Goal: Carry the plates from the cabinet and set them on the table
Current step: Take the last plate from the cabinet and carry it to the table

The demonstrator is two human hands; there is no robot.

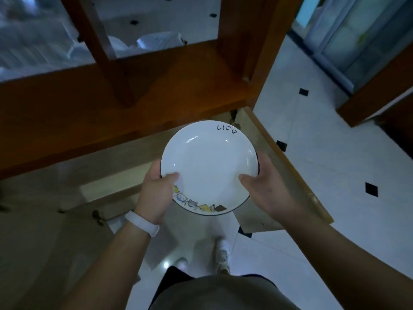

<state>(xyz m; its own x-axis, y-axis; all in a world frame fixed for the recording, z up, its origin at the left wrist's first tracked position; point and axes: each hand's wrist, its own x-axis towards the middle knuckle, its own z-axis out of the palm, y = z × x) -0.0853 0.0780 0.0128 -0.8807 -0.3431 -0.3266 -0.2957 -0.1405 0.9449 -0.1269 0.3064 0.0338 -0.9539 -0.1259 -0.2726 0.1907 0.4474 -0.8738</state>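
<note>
A round white plate (209,162) with a dark rim, the word "Life" at its far edge and small cartoon cats along its near edge, is held level in front of me. My left hand (156,193) grips its left edge, thumb on top; a white band is on that wrist. On the plate's right edge, my right hand (266,186) holds it the same way. The brown wooden cabinet (93,121) stands just behind the plate, its lower doors swung open. More white dishes (156,40) show blurred behind its upper glass.
An open lower cabinet door (288,166) juts out to the right of the plate, another (107,198) to the left. White tiled floor (335,166) with small black diamonds spreads to the right. More wooden furniture (366,104) stands at far right. My feet (223,251) are below.
</note>
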